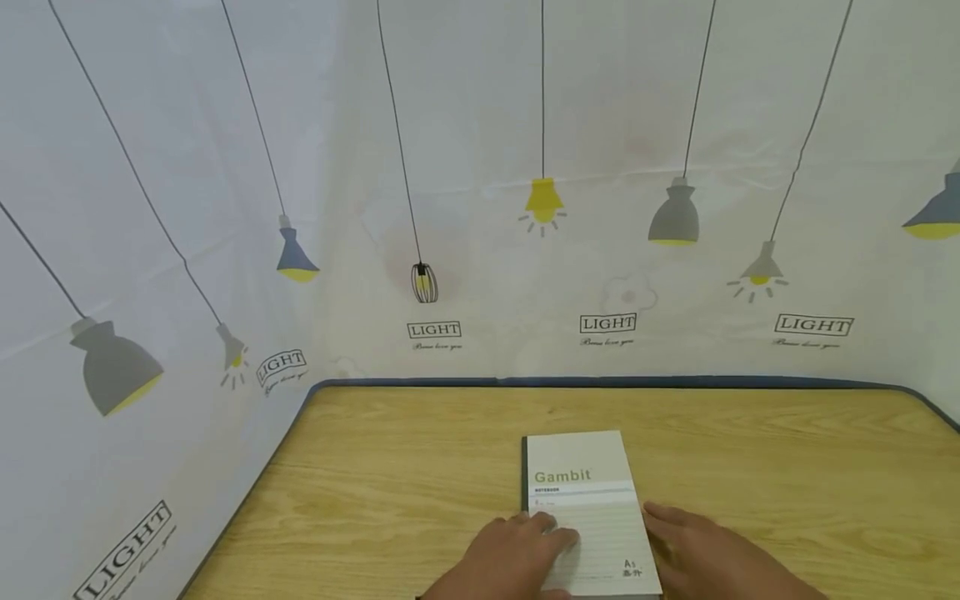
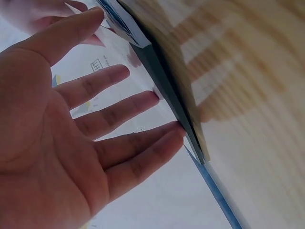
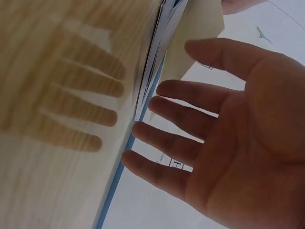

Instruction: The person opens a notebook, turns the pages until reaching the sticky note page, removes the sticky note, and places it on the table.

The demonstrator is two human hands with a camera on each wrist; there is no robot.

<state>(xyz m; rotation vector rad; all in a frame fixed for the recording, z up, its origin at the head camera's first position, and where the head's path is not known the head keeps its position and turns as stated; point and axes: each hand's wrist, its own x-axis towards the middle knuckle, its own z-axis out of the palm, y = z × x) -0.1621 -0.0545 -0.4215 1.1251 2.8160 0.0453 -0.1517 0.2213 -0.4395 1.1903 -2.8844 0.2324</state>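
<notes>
A pale notebook (image 1: 581, 533) with "Gambit" printed on its cover lies on the wooden table, its dark spine (image 2: 167, 78) toward my left. My left hand (image 1: 517, 554) is at the spine side and overlaps the lower left cover in the head view. Its fingers are spread and nearly straight in the left wrist view, fingertips right at the spine. Along the right edge, my right hand (image 1: 712, 554) has its fingers extended. The right wrist view shows that hand (image 3: 228, 129) with its palm facing the page edges (image 3: 151, 62); the cream cover (image 3: 200, 33) stands slightly away from the pages.
The wooden table (image 1: 375, 467) has a dark blue edge (image 1: 637, 382) along the back. Behind and to the left hangs a white sheet (image 1: 480, 208) printed with lamps and the word "LIGHT". Both hands reflect in the glossy tabletop.
</notes>
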